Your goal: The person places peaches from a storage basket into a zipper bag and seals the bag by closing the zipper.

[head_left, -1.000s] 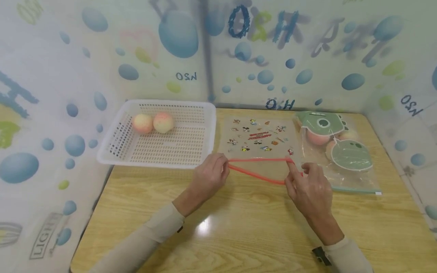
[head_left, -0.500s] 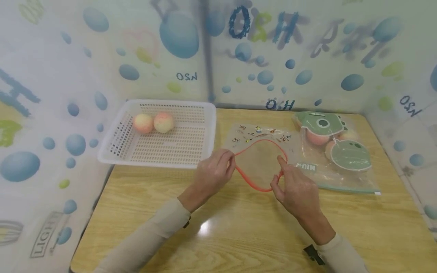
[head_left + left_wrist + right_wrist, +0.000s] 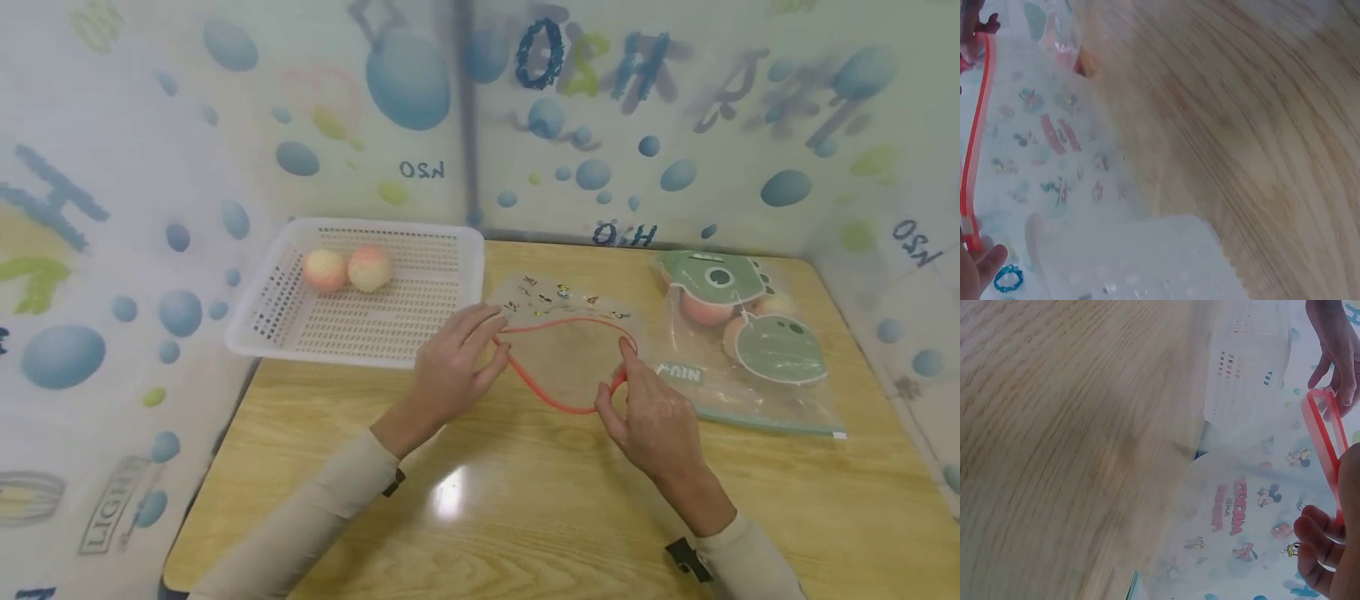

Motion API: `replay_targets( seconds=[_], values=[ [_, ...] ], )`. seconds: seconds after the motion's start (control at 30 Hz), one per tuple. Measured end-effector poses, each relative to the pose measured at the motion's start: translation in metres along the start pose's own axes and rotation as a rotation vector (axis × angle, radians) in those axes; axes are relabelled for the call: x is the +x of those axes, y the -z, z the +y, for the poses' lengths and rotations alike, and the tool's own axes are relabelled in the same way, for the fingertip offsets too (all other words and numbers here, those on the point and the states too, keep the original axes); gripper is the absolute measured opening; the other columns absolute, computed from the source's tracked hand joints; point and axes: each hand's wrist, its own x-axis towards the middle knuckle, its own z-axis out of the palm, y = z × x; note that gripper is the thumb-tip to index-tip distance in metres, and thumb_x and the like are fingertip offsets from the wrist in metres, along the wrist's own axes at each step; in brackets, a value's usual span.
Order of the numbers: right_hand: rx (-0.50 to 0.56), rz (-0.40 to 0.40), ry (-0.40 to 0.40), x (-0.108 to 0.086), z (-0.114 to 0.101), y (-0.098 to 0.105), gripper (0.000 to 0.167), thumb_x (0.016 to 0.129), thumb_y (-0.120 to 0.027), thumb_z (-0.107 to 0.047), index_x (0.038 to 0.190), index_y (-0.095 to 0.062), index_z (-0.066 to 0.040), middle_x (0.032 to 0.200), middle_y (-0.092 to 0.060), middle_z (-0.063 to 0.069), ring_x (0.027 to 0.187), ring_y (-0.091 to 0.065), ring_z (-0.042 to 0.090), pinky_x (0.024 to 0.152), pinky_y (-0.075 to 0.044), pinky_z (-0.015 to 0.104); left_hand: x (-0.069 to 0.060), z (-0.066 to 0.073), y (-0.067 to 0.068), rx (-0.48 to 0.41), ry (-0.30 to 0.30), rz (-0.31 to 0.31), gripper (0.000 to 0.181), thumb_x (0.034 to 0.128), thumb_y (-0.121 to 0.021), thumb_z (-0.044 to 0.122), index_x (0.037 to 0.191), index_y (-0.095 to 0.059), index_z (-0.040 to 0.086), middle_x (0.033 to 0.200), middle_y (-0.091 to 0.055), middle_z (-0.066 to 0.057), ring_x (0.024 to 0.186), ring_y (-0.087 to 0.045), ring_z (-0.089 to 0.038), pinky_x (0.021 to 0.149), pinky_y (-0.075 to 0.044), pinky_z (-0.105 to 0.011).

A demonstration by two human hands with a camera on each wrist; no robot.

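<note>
A clear zip bag (image 3: 573, 358) with small cartoon prints and a red zip rim stands off the table, its mouth spread into a wide loop. My right hand (image 3: 660, 421) holds the right side of that rim between thumb and fingers. At the rim's left end is my left hand (image 3: 457, 367), thumb apart from its fairly straight fingers, which touch the corner. In the left wrist view the red zip (image 3: 975, 144) runs up from the left fingertips. From the right wrist, the red rim (image 3: 1322, 431) shows between both hands.
A white perforated basket (image 3: 315, 354) at the back left holds two peaches (image 3: 326, 271) (image 3: 370, 268). To the right lies another clear zip bag (image 3: 757, 408), with green dinosaur prints and several peaches inside. A patterned wall sheet (image 3: 525, 150) borders the wooden table (image 3: 540, 517).
The bag's red mouth went from a narrow slit to a wide loop as my right hand moved inward. My left hand's pinch at the corner has loosened, its fingers now spread.
</note>
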Motion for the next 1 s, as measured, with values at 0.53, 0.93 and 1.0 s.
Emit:
replay_targets(
  seconds=[0.53, 0.93, 1.0],
  values=[
    [-0.026, -0.083, -0.03, 0.003, 0.005, 0.001, 0.058, 0.102, -0.04, -0.032, 0.139, -0.052, 0.011, 0.076, -0.06, 0.013, 0.05, -0.045, 0.023, 0.034, -0.039, 0.04, 0.018, -0.085, 0.06, 0.211, 0.129, -0.272, 0.039, 0.0902, -0.069, 0.014, 0.126, -0.064, -0.002, 0.126, -0.064, -0.021, 0.117, -0.059, -0.04, 0.089, -0.055, -0.05],
    [0.0, -0.066, 0.006, 0.0, 0.009, 0.0, 0.051, 0.1, -0.043, -0.027, 0.135, -0.056, 0.008, 0.073, -0.058, 0.011, 0.053, -0.053, 0.024, 0.036, -0.041, 0.039, 0.029, -0.148, 0.068, 0.338, 0.294, -0.666, 0.054, 0.0928, -0.066, 0.017, 0.141, -0.051, -0.003, 0.138, -0.054, -0.028, 0.129, -0.048, -0.046, 0.102, -0.044, -0.057],
    [0.009, -0.068, 0.006, 0.0, 0.01, 0.0, 0.05, 0.1, -0.044, -0.027, 0.134, -0.057, 0.008, 0.074, -0.06, 0.01, 0.054, -0.054, 0.023, 0.037, -0.042, 0.039, 0.029, -0.156, 0.067, 0.343, 0.293, -0.705, 0.057, 0.093, -0.067, 0.018, 0.142, -0.049, -0.004, 0.14, -0.052, -0.03, 0.13, -0.047, -0.048, 0.102, -0.044, -0.059]
  ],
)
